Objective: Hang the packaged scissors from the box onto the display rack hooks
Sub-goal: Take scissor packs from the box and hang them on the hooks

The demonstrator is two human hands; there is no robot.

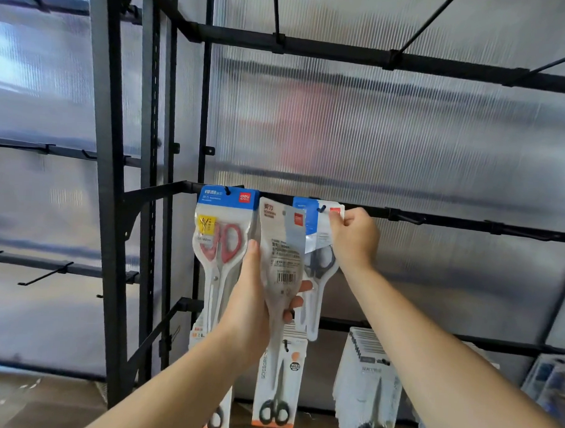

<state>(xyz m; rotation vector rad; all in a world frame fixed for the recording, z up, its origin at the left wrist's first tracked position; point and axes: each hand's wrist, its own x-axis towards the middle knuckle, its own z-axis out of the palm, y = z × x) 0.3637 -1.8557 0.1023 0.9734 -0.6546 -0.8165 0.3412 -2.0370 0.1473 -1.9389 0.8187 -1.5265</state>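
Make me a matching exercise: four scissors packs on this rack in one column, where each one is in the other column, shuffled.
Packs
1. red-handled pack
2. pack showing its barcode
3. black-handled pack with blue top
4. orange-edged pack

Places
A. top pinched by the right hand
B. hanging from the lower rail
C. hanging on the leftmost hook of the middle rail
D. gripped by the left hand

Pairs: 1-C, 2-D, 3-A, 4-B
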